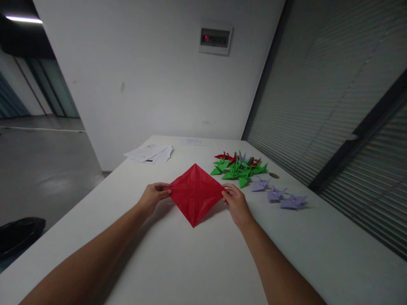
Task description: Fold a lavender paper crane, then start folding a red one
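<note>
A red sheet of origami paper point(195, 192), creased along several lines, is spread out as a diamond over the white table. My left hand point(154, 195) pinches its left corner between thumb and fingers. At the opposite corner, my right hand point(235, 202) grips the paper the same way. One corner points away from me and one toward me. A shadow beneath shows the sides are lifted a little off the tabletop. Beyond my right hand lies a pile of folded green paper cranes point(237, 171), mixed with red and purple ones.
Several purple paper cranes point(276, 195) sit in a row on the right, near a small brown round object point(274, 176). White printed sheets point(151, 153) lie at the table's back left. A wall stands behind, blinds point(318, 93) on the right, a black-lined bin point(19, 237) at lower left.
</note>
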Demonstrator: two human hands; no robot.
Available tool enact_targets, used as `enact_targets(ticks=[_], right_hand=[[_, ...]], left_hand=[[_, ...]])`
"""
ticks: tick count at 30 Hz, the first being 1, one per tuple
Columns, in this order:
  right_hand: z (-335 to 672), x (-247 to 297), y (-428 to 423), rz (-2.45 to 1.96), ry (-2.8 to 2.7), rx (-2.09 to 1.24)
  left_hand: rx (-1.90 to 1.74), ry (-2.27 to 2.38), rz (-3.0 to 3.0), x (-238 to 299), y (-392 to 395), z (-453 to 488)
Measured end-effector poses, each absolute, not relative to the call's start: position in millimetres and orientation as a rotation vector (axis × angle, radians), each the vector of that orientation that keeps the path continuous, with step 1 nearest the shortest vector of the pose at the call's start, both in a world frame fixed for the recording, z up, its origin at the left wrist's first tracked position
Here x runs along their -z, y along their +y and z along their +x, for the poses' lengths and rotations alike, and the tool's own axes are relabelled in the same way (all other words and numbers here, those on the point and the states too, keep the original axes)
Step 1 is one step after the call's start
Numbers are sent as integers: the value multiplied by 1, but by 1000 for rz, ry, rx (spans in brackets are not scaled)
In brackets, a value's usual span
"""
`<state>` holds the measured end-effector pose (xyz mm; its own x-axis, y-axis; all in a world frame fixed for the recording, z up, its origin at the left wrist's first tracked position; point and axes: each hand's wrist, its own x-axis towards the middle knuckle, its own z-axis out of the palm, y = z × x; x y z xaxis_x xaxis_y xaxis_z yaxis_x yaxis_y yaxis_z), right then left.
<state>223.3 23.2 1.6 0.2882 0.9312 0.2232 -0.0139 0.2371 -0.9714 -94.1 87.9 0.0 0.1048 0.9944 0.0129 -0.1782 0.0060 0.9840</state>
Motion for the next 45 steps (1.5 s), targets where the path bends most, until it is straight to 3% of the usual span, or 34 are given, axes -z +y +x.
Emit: enact_targets(ticks=[20, 38, 45], right_hand=[[231, -2, 23, -1084, -984, -981], [239, -1, 22, -1339, -1291, -684], [243, -7, 24, -1215, -1394, -477]], left_hand=[[-1219, 1002, 1157, -2, 88, -96], [-1264, 1145, 1605, 7, 99, -103], [-1377, 996, 1574, -13, 88, -103]])
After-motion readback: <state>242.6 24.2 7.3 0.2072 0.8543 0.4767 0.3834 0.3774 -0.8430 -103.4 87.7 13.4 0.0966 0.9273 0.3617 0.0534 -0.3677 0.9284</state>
